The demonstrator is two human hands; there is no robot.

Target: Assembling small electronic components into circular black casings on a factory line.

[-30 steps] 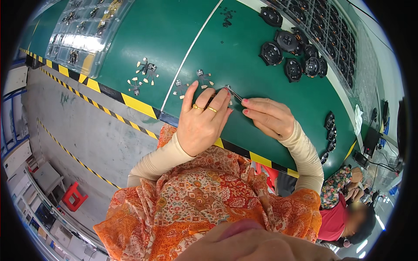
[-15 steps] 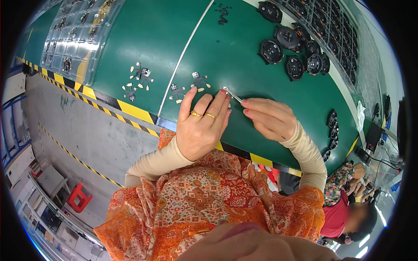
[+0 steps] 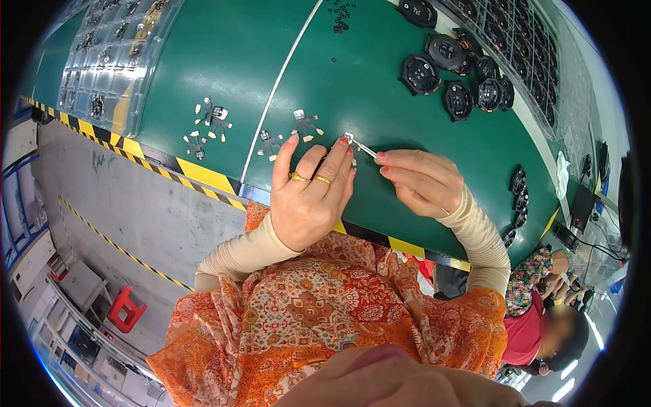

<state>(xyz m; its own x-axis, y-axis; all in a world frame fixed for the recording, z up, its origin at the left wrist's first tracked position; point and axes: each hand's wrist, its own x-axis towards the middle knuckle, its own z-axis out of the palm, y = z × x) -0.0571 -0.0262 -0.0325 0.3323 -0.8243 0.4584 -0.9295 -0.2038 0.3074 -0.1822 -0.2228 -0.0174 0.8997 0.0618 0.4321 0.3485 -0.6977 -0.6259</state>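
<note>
1. A green counter [image 3: 203, 68] with a striped near edge fills the room's middle; the fisheye rim cuts off its far left corner and bends its edges.
2. The part [image 3: 348, 136] lies on the counter, inward from the near edge, at the left index fingertip, which hides some of it; its shape is hard to make out.
3. The right hand [image 3: 427, 183] pinches tweezers [image 3: 365, 149], their tips at the part; whether they are closed on it, I cannot tell.
4. The left hand [image 3: 308, 197] is palm down, fingers extended and slightly spread; whether it grips anything underneath, I cannot tell.
5. Four flexes [image 3: 305, 123] lie left of the part, near the near edge, either side of a white line [image 3: 279, 81].
6. Tiny black bits [image 3: 341, 27] sit toward the far edge, too small to identify.
7. Black cases [image 3: 419, 74] cluster beside a tray [image 3: 503, 68] along the far edge, some overlapping.
8. At the left end, glare obscures a clear tray's contents [image 3: 97, 105].
</note>
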